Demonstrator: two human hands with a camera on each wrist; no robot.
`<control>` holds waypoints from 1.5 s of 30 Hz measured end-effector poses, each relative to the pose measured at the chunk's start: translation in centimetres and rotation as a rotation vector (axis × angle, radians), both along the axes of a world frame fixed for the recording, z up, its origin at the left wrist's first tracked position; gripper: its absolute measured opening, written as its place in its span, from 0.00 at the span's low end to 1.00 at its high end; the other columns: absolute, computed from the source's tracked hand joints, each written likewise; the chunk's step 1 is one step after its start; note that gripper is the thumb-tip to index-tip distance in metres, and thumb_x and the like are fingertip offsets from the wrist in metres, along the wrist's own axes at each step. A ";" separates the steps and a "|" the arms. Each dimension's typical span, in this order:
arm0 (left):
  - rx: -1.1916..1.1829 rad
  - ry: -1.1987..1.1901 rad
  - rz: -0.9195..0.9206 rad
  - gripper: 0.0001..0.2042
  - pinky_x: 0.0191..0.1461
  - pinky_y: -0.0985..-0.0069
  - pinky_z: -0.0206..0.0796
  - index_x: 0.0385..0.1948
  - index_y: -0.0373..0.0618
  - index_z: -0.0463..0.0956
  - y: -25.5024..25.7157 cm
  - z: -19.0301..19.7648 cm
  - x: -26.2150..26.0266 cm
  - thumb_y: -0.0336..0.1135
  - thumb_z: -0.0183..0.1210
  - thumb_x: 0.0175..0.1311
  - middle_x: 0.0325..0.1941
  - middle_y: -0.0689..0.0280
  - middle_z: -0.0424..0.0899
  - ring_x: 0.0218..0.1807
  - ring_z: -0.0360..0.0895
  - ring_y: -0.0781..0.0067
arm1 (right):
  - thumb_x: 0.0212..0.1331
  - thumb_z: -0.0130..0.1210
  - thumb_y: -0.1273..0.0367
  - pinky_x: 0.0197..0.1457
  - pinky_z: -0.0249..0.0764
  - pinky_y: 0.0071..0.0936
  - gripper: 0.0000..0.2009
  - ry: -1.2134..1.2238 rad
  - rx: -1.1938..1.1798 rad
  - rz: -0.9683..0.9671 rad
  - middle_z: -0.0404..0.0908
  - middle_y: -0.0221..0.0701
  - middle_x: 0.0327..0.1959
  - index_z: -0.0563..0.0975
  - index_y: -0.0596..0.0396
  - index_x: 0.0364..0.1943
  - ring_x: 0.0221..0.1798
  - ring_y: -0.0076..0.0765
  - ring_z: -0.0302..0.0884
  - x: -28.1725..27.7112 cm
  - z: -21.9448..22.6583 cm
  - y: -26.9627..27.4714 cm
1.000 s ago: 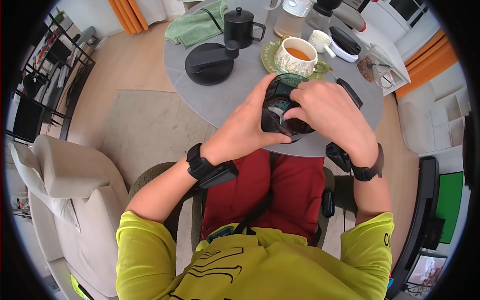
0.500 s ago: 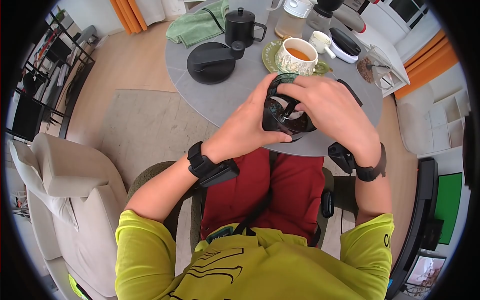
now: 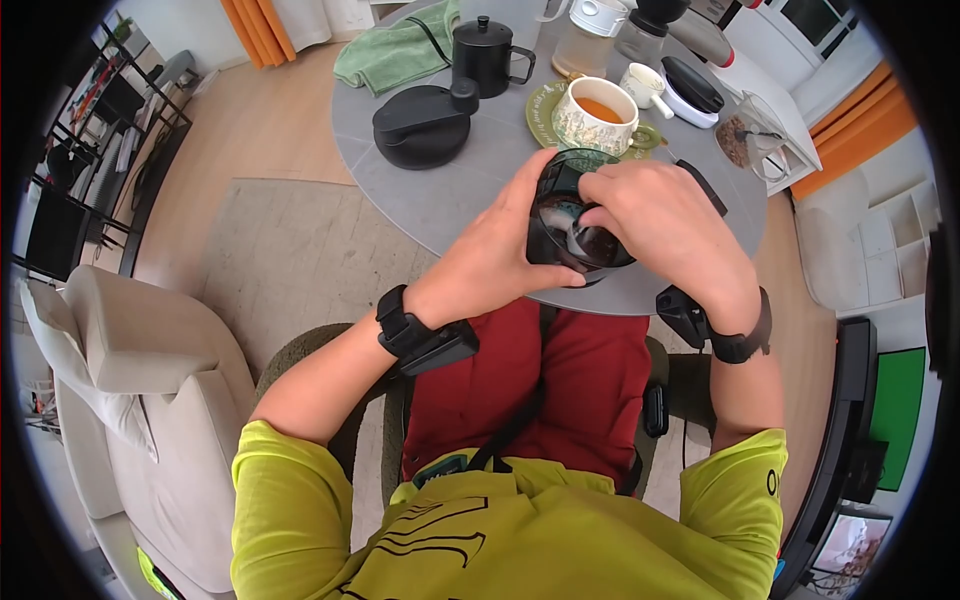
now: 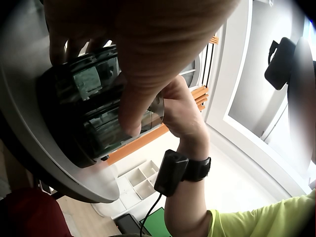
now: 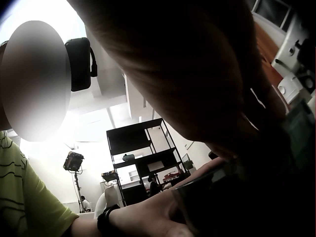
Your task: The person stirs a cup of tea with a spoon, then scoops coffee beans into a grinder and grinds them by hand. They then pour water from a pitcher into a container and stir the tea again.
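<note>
In the head view my left hand grips a dark see-through container near the table's front edge, thumb along its near side. My right hand bends over the rim with its fingers curled down inside, where a dark, shiny part shows below the thumb. The fingertips are hidden, so I cannot tell whether they pinch that part. From the left wrist view, the container appears tilted, with clear panels between dark bands. A round black lid with a crank handle lies at the left of the table.
Behind the container stands a patterned cup of orange-brown liquid on a green saucer. A black lidded mug, a green towel, a small white pitcher and a glass jar also occupy the round grey table.
The right hand's fingers lifted and shifted inside the container half a second ago, then dipped back down. The left hand keeps its hold almost unmoved.
</note>
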State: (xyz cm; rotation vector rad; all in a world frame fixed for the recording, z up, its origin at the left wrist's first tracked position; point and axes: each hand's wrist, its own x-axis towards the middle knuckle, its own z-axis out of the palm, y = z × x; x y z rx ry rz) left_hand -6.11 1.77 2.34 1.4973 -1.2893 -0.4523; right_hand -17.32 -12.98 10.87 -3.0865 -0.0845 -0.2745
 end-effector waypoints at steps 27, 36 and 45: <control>-0.010 0.037 -0.018 0.52 0.66 0.67 0.59 0.68 0.44 0.44 -0.1 -0.1 0.0 0.28 0.74 0.40 0.62 0.55 0.68 0.64 0.66 0.59 | 0.44 0.58 0.76 0.37 0.73 0.39 0.08 0.061 -0.117 -0.059 0.77 0.38 0.27 0.76 0.58 0.31 0.35 0.47 0.78 -0.2 0.4 -0.1; 0.004 0.019 -0.021 0.52 0.65 0.65 0.61 0.68 0.43 0.43 -0.1 -0.3 0.2 0.33 0.73 0.41 0.62 0.48 0.65 0.63 0.66 0.50 | 0.49 0.60 0.70 0.35 0.73 0.38 0.07 0.012 -0.029 0.034 0.78 0.39 0.25 0.78 0.58 0.31 0.34 0.45 0.78 -0.1 0.0 0.1; -0.011 0.022 -0.027 0.52 0.64 0.64 0.61 0.68 0.43 0.44 -0.1 -0.3 0.2 0.33 0.73 0.41 0.62 0.48 0.65 0.63 0.66 0.50 | 0.48 0.60 0.71 0.34 0.73 0.38 0.07 -0.066 -0.075 -0.026 0.78 0.39 0.26 0.78 0.59 0.32 0.33 0.47 0.78 -0.2 0.5 0.4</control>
